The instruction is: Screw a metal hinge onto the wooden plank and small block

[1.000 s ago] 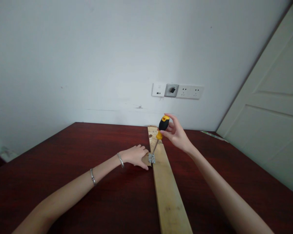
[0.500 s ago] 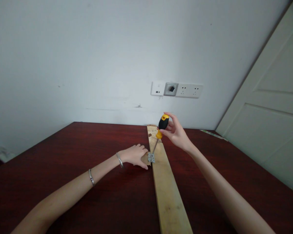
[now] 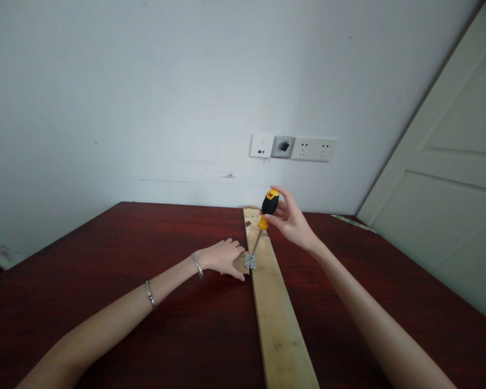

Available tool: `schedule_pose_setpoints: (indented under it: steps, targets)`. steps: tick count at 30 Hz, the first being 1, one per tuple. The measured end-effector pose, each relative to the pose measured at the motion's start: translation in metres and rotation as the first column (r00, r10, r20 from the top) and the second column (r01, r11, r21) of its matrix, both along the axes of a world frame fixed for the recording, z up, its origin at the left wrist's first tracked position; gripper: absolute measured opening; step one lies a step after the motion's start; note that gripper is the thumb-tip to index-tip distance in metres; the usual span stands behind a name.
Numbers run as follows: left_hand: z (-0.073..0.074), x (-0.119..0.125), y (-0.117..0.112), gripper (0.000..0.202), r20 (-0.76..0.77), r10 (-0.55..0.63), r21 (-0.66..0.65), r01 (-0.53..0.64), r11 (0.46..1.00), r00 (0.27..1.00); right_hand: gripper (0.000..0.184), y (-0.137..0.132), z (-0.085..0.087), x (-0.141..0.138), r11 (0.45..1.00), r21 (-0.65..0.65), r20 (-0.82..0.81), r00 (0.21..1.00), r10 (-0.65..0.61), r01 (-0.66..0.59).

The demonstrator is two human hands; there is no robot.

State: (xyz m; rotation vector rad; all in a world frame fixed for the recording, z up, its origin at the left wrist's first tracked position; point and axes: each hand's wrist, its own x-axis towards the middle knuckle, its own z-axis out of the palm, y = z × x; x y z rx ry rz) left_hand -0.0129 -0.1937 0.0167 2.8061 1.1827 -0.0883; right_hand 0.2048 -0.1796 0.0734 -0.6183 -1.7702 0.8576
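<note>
Fingertips [image 3: 281, 201] of the right hand [image 3: 294, 222] were pinched closely round the black and yellow handle of a screwdriver [image 3: 269, 203], thumb beneath and the other fingers on top, so the tool was held near its upper end. From that grip the thin shaft slanted down and away to the left, and its tip met a small metal hinge [image 3: 250, 261] below the fingers. The point of contact was too small to make out.

The hinge lay at the left edge of a long pale plank [image 3: 277, 324], which ran from under the right hand back toward the person. Just left of the hinge, the left hand [image 3: 222, 257] lay palm down with its fingers loosely together over a small wooden block [image 3: 240, 265], resting on it rather than clenched, thumb tip just beside the hinge. The block sat against the plank's left edge.

Two thin bracelets [image 3: 197, 266] circled the left forearm behind that hand, one at the wrist and one further up. Plank, block and both forearms lay on a dark red table [image 3: 105, 259]. Beyond the right fingers rose a white wall [image 3: 146, 108] carrying a row of socket plates [image 3: 292, 148], and well to the right of them stood a pale panelled door [image 3: 449, 216]
</note>
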Motion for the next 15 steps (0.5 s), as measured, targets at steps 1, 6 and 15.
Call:
schedule_pose_setpoints:
  steps: [1,6,15]
  targets:
    - [0.0003,0.0002,-0.0002,0.07,-0.003,0.0,-0.001,0.0,1.0,1.0,0.065,-0.0001,0.0001,0.0001,1.0,0.0,0.003,1.0,0.002,-0.002]
    - [0.0004,0.0004,-0.0003,0.071,-0.003,-0.004,0.008,0.004,1.0,1.0,0.066,-0.0024,0.0022,0.0001,1.0,-0.006,0.03,0.999,0.013,-0.013]
    - [0.0012,0.0001,0.0002,0.071,-0.002,-0.003,-0.006,0.003,1.0,1.0,0.067,-0.0046,0.0049,0.0014,0.997,-0.035,0.04,0.997,0.065,-0.063]
